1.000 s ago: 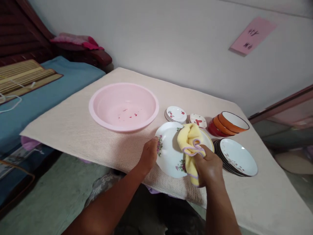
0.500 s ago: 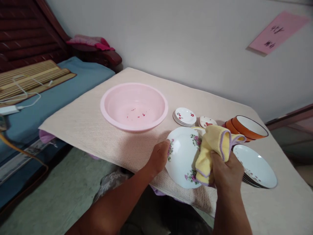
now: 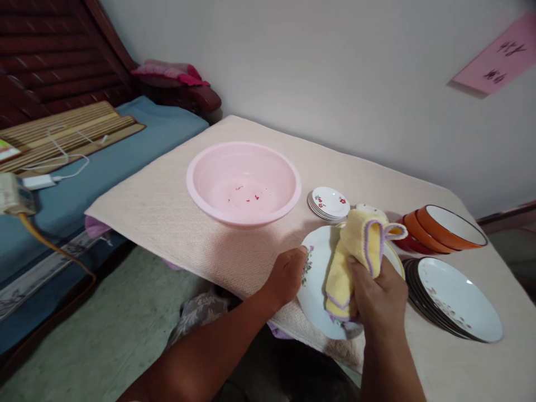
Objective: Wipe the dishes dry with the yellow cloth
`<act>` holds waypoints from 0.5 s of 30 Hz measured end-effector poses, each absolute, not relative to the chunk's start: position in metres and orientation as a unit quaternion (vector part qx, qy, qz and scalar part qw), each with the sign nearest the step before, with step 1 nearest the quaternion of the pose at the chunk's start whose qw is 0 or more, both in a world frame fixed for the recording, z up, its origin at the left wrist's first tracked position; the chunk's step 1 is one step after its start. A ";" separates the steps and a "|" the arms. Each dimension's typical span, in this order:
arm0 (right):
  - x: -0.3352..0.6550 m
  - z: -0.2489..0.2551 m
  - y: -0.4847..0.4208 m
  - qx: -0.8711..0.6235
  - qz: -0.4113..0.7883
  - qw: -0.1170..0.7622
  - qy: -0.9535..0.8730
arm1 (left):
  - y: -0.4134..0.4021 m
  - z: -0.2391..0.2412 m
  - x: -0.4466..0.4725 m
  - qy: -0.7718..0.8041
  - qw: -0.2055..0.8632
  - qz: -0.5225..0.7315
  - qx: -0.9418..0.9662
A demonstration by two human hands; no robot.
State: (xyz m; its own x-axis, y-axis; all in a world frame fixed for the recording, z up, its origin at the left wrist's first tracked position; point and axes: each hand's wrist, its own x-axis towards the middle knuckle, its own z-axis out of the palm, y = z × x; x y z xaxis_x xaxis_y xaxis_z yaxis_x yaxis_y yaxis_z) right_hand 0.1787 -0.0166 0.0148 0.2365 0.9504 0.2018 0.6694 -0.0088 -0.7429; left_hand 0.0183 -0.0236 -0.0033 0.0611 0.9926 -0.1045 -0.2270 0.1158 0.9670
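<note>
My left hand [image 3: 287, 274] grips the left rim of a white plate [image 3: 315, 296] with purple flowers, tilted over the table's front edge. In my right hand [image 3: 380, 290] is a bunched yellow cloth [image 3: 341, 273] with purple edging, pressed against the plate's face and covering much of its flower print. Behind that plate shows part of another plate with a yellow rim [image 3: 396, 258]. A stack of small flowered saucers [image 3: 330, 202] stands just beyond. To the right of my right hand lies a fanned stack of larger white plates [image 3: 460, 296].
A pink basin [image 3: 243, 218] with small red specks inside stands on the cloth-covered table [image 3: 146, 206]. Orange bowls [image 3: 435, 234] lean together at the right. Left of the table are a blue bed [image 3: 167, 120] and a power strip with an orange cord [image 3: 19, 192].
The yellow cloth has moved left across the flowered plate, from its right side toward the middle. My view has turned slightly left. My left hand keeps its hold on the rim.
</note>
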 end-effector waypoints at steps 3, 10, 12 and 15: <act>0.162 0.026 -0.021 -0.691 0.205 0.403 -0.563 | -0.025 -0.001 0.018 0.456 0.607 0.509 0.405; 0.139 0.033 -0.033 -0.571 0.131 0.356 -0.728 | -0.024 0.002 0.017 0.436 0.570 0.513 0.470; 0.136 0.033 -0.034 -0.543 0.088 0.332 -0.766 | -0.024 -0.001 0.017 0.419 0.576 0.510 0.482; 0.136 0.028 -0.031 -0.529 0.017 0.305 -0.792 | -0.023 -0.004 0.018 0.420 0.578 0.510 0.478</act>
State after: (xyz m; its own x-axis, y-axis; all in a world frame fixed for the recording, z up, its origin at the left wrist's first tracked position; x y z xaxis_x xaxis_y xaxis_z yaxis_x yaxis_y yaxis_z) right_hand 0.1364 -0.0306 0.0284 -0.2543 0.8482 0.4646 0.8275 0.4395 -0.3494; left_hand 0.0176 -0.0234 -0.0043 0.1255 0.9921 0.0025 -0.1880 0.0213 0.9819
